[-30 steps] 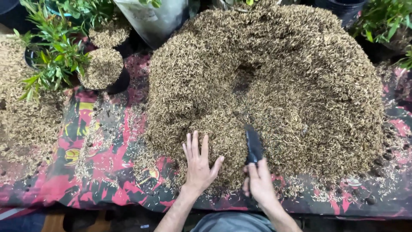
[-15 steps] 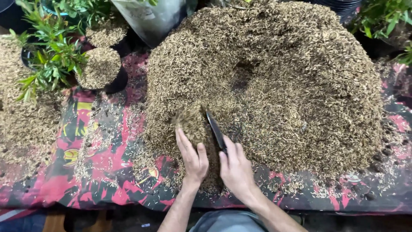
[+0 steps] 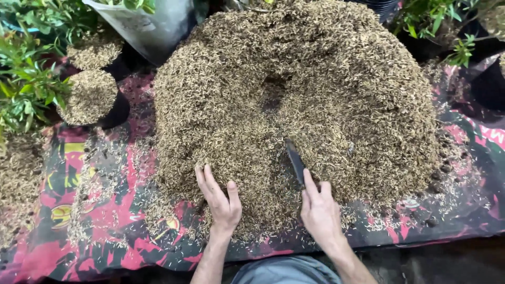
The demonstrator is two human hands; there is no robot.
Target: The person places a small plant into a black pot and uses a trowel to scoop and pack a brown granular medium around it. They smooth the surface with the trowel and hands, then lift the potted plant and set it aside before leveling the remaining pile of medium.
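A large mound of dry, straw-coloured husk mix point(image 3: 315, 94) covers the middle of a red and black printed sheet point(image 3: 105, 226). My left hand point(image 3: 220, 202) lies flat on the mound's near edge, fingers together, holding nothing. Beside it, my right hand point(image 3: 319, 210) grips a dark narrow blade-like tool point(image 3: 294, 160) that points up and away into the mound. A dark hollow point(image 3: 273, 92) marks the mound's centre.
Two black pots filled with the same mix point(image 3: 90, 94) stand at the left among green plants point(image 3: 26, 79). A grey plastic bag point(image 3: 142, 26) leans at the top left. More plants point(image 3: 442, 26) and a dark pot point(image 3: 489, 84) sit at the right. Loose mix lies scattered at the far left point(image 3: 16, 179).
My right hand swung the dark tool left toward the left hand, then back right. The left hand slid down to the mound's near edge and closed its fingers together.
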